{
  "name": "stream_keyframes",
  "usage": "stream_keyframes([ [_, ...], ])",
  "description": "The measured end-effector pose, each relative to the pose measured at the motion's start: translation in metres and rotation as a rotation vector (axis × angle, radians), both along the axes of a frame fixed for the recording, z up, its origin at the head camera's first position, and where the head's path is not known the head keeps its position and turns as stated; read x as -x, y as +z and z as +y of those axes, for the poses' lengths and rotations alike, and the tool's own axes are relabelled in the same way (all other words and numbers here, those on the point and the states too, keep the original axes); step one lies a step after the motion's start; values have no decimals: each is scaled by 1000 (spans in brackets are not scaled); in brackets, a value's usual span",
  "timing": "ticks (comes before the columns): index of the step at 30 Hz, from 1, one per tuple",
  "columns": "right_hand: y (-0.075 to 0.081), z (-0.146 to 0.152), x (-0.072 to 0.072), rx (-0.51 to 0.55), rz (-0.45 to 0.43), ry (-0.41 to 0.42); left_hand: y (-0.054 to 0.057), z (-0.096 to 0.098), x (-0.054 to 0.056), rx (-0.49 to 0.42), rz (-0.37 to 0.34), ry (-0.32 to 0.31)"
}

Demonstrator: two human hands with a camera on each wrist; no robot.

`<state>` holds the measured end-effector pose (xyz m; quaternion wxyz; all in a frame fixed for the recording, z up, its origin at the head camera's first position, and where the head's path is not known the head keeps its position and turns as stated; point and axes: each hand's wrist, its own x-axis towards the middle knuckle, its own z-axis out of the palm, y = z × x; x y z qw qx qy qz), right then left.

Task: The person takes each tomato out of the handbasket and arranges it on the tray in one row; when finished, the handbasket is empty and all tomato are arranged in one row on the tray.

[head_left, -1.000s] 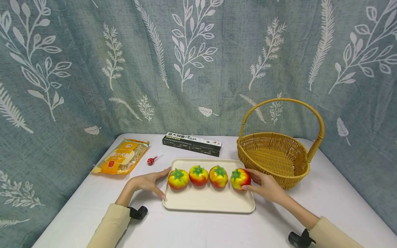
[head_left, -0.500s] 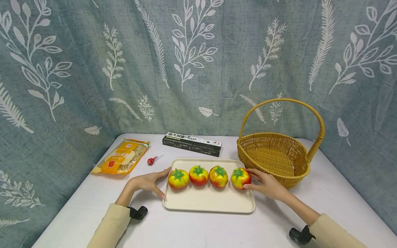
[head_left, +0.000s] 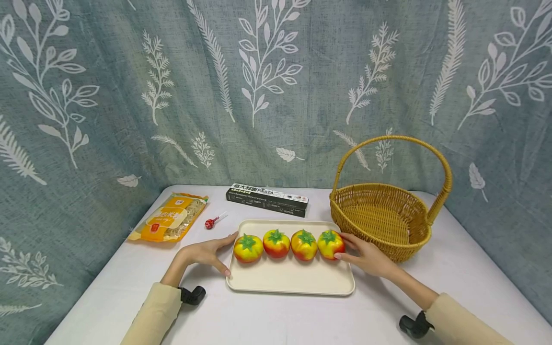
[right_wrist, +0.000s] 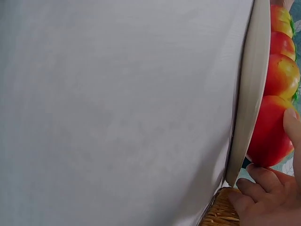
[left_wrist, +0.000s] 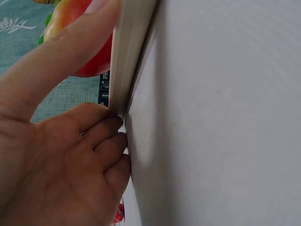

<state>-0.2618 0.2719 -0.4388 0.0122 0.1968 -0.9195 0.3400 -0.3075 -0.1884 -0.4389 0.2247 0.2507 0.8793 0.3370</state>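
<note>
Several red-and-yellow tomatoes with green leafy tops stand in a row on a cream rectangular tray (head_left: 293,282). At the row's right end, my right hand (head_left: 366,255) holds the rightmost tomato (head_left: 330,243) from its right side, thumb in front and fingers behind. That tomato sits against the tomato to its left (head_left: 304,247). My left hand (head_left: 207,253) holds the tray's left edge, with the thumb on the rim and bent fingers against the side in the left wrist view. Beside it is the leftmost tomato (head_left: 247,249).
A wicker basket (head_left: 381,247) with a tall handle stands at the right, close to the tray's far corner. Behind the tray lies a black pasta box (head_left: 267,201). A red lollipop (head_left: 210,224) and an orange noodle bag (head_left: 170,218) lie at the left.
The rightmost tomato has slid left in my right hand and closed the gap to its neighbour, after a very slight shift right. My left hand and the tray have stayed in place.
</note>
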Motion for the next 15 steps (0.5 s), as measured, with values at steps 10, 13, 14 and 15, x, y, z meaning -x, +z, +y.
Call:
stream_keyframes([
  [10,3,1,-2,-40,86,18,0,-1,0,2,10,-6],
  [13,3,0,-3,-47,138,30,0,-1,1,1,11,-6],
  [14,3,0,-3,-47,155,35,0,-1,1,1,12,-7],
  [15,3,0,-4,-47,174,41,-1,-1,1,1,10,-6],
])
